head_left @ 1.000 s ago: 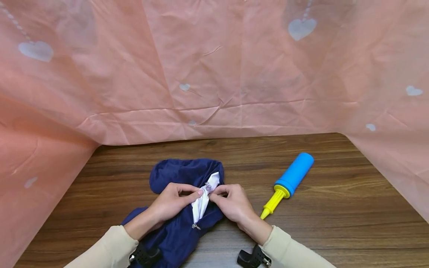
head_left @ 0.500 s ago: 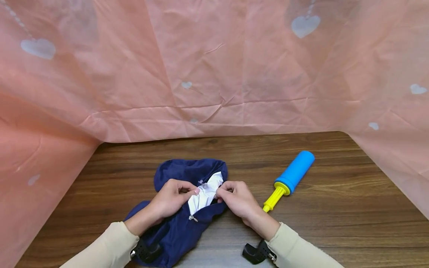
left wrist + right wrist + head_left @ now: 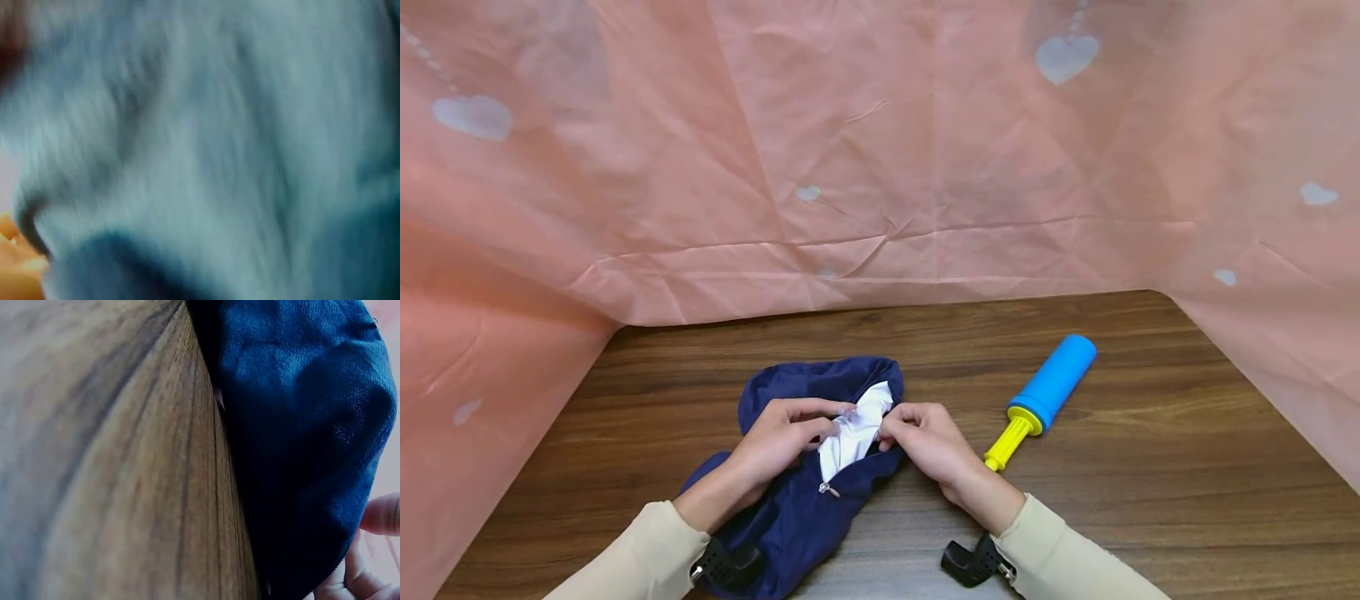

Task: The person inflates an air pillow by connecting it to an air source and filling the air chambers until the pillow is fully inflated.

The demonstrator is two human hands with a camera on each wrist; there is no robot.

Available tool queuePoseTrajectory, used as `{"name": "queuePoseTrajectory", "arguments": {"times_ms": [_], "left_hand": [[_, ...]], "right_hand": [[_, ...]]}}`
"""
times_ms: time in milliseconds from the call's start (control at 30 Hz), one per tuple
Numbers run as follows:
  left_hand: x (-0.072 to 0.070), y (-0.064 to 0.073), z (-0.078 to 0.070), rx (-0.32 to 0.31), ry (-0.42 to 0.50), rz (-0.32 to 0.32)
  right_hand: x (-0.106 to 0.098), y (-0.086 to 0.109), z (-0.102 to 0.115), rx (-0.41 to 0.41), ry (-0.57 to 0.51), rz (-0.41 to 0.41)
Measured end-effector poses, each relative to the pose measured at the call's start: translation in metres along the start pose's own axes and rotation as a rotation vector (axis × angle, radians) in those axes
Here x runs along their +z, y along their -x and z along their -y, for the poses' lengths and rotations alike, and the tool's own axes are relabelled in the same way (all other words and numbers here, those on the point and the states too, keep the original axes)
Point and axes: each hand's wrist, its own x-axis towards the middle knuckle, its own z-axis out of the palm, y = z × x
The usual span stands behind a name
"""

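A navy U-shaped neck pillow point(image 3: 808, 525) lies limp on the table, its zipper open. White inner fabric point(image 3: 844, 450) shows through the gap, with a small clear valve point(image 3: 850, 417) on it. My left hand point(image 3: 775, 437) has thumb and index finger about the valve, pinching it. The right hand point(image 3: 934, 446) pinches the white inner fabric at the right edge of the opening, fingertips partly hidden. A metal zipper pull point(image 3: 828, 489) hangs at the near end of the gap. Blurred pillow cloth point(image 3: 200, 150) fills the left wrist view.
A hand pump point(image 3: 1052, 383) with blue barrel and yellow nozzle lies right of the right hand, its tip hidden behind the wrist. The wooden table point(image 3: 1150, 467) is bounded by a pink curtain point(image 3: 880, 167) with hearts at back and sides.
The white fabric has been spread wider in the opening. My left fingers have shifted from the fabric's left edge onto the clear valve. The right hand has moved slightly right, still pinching.
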Motion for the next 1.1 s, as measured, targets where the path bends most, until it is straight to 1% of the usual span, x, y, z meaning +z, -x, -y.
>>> {"name": "queuePoseTrajectory", "arguments": {"times_ms": [100, 167, 267, 333, 400, 433, 533, 567, 633, 667, 700, 733, 800, 833, 933, 967, 1033, 1067, 1100], "left_hand": [[0.008, 0.001, -0.003, -0.015, -0.032, -0.052], [0.015, 0.002, -0.004, 0.013, -0.095, -0.111], [0.027, 0.003, -0.005, 0.058, -0.200, -0.224], [0.033, 0.003, -0.006, 0.083, -0.254, -0.286], [0.038, 0.003, -0.005, 0.095, -0.285, -0.318], [0.040, 0.003, -0.005, 0.102, -0.297, -0.326], [0.045, 0.003, -0.005, 0.135, -0.354, -0.326], [0.047, 0.003, -0.005, 0.149, -0.379, -0.324], [0.050, 0.003, -0.005, 0.177, -0.433, -0.324], [0.050, 0.003, -0.005, 0.186, -0.463, -0.326], [0.051, -0.001, 0.002, 0.210, -0.491, -0.331], [0.051, -0.002, 0.005, 0.217, -0.520, -0.341], [0.052, -0.002, 0.004, 0.213, -0.555, -0.351], [0.053, -0.001, 0.004, 0.203, -0.566, -0.352], [0.052, -0.005, 0.006, 0.170, -0.579, -0.320], [0.051, -0.009, 0.011, 0.156, -0.581, -0.298], [0.046, -0.023, 0.028, 0.141, -0.602, -0.254], [0.043, -0.029, 0.036, 0.140, -0.611, -0.231], [0.041, -0.033, 0.040, 0.147, -0.621, -0.211]], "right_hand": [[-0.001, -0.002, 0.002, -0.003, 0.030, 0.021], [-0.003, -0.002, 0.002, -0.015, 0.071, 0.049], [-0.011, 0.000, 0.006, -0.038, 0.159, 0.114], [-0.023, 0.004, 0.013, -0.051, 0.221, 0.149], [-0.039, 0.008, 0.021, -0.076, 0.249, 0.176], [-0.050, 0.011, 0.025, -0.112, 0.276, 0.184], [-0.085, 0.023, 0.031, -0.242, 0.424, 0.153], [-0.097, 0.026, 0.030, -0.300, 0.482, 0.144], [-0.116, 0.033, 0.025, -0.397, 0.637, 0.123], [-0.123, 0.035, 0.022, -0.423, 0.698, 0.119], [-0.128, 0.036, 0.017, -0.449, 0.738, 0.131], [-0.131, 0.036, 0.013, -0.473, 0.774, 0.143], [-0.133, 0.034, 0.006, -0.508, 0.832, 0.172], [-0.133, 0.032, 0.003, -0.519, 0.844, 0.182], [-0.129, 0.026, -0.003, -0.558, 0.861, 0.189], [-0.127, 0.025, -0.004, -0.569, 0.861, 0.188], [-0.125, 0.023, -0.006, -0.574, 0.864, 0.179], [-0.124, 0.023, -0.006, -0.578, 0.868, 0.171], [-0.123, 0.023, -0.006, -0.580, 0.871, 0.166]]}}
